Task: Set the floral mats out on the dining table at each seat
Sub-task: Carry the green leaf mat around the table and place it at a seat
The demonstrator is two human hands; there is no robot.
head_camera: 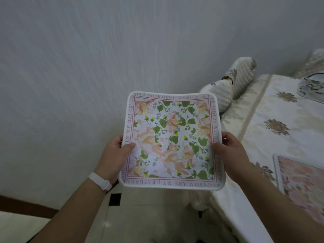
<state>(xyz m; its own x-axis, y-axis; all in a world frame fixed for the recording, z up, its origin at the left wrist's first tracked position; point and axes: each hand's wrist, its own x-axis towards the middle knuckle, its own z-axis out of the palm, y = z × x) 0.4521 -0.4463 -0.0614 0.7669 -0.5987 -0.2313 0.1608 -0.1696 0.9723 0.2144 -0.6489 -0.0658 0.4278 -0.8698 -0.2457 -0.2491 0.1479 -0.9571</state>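
Observation:
I hold a square floral mat (171, 140) flat in the air in front of me, off the table's left side. It has pink flowers, green leaves and a lettered pink border. My left hand (114, 156) grips its left edge, thumb on top. My right hand (229, 155) grips its right edge the same way. A second floral mat (301, 183) lies on the dining table (273, 109) at the right, partly cut off by the frame. The table wears a cream cloth with brown flower motifs.
A padded chair back (235, 81) stands against the table's far left end. A patterned box (310, 88) sits on the table at the far right. A pale wall (87, 67) fills the left; light floor tiles (133, 218) and a dark skirting lie below.

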